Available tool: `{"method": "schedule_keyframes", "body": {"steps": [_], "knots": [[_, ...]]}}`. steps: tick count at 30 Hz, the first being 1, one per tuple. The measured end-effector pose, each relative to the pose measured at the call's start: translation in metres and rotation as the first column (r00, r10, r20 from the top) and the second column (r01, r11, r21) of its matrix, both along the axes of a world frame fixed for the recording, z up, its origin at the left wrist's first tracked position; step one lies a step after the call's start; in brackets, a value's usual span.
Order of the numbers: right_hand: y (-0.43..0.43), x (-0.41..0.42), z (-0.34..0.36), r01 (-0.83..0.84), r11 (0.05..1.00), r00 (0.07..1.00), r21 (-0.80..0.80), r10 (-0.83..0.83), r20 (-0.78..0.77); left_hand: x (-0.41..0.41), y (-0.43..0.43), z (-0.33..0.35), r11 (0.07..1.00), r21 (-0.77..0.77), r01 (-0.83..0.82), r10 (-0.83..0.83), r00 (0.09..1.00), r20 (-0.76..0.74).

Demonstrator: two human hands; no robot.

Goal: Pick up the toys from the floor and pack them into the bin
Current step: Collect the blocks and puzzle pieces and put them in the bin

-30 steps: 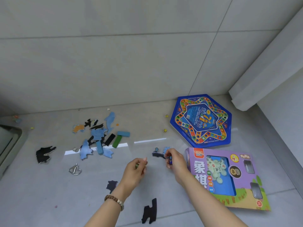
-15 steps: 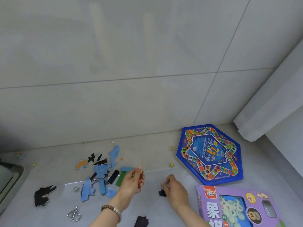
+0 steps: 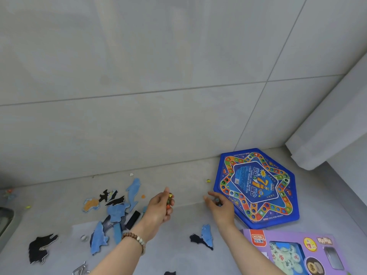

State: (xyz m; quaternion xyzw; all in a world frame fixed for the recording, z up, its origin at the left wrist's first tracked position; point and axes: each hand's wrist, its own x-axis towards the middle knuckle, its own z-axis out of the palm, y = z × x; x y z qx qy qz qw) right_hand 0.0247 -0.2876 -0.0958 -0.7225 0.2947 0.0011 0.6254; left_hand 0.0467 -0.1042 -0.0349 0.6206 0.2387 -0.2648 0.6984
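Note:
My left hand is curled around several small coloured marbles. Further right, my right hand pinches a small dark marble just above the floor, at the left edge of the blue hexagonal game board. One yellow marble lies on the floor beyond it, near the wall. Blue and black puzzle pieces lie scattered to the left of my left hand. A blue and black piece lies between my forearms. The bin shows only as a grey corner at the far left.
A purple chess box lies at the lower right. A metal wire puzzle and a black piece lie at the lower left. A small marble sits near the bin. A tiled wall stands ahead and a white curtain hangs at the right.
Both hands have moved forward toward the wall. My right hand left the black and blue piece and reached the blue board's left edge. The view has tilted up.

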Motion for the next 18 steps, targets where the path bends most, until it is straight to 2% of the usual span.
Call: {"method": "schedule_keyframes", "body": {"steps": [2, 8, 12, 14, 16, 18], "knots": [[0.002, -0.001, -0.003, 0.033, 0.999, 0.999, 0.000, -0.033, -0.004, 0.001, 0.001, -0.002, 1.000, -0.003, 0.000, 0.000, 1.000, 0.004], [0.006, -0.004, -0.014, -0.032, 0.986, 0.995, -0.162, 0.015, -0.104, 0.001, 0.010, -0.007, 1.000, -0.005, 0.000, 0.000, 1.000, 0.001], [0.006, -0.001, -0.008, 0.044, 0.984, 0.993, -0.175, -0.062, -0.101, -0.002, 0.018, -0.007, 1.000, 0.012, -0.021, 0.021, 1.000, 0.000], [0.010, 0.001, 0.002, 0.066, 0.995, 0.989, -0.073, -0.075, -0.129, -0.002, 0.022, -0.001, 0.999, 0.019, -0.032, 0.032, 0.999, 0.005], [0.021, 0.006, 0.020, 0.072, 0.979, 0.986, 0.188, -0.041, -0.165, -0.001, 0.030, 0.012, 0.999, 0.016, -0.046, 0.046, 0.999, 0.018], [0.042, 0.016, 0.053, 0.079, 0.889, 0.986, 0.450, -0.002, -0.169, 0.002, 0.043, 0.034, 0.997, 0.022, -0.073, 0.072, 0.997, 0.042]]}}
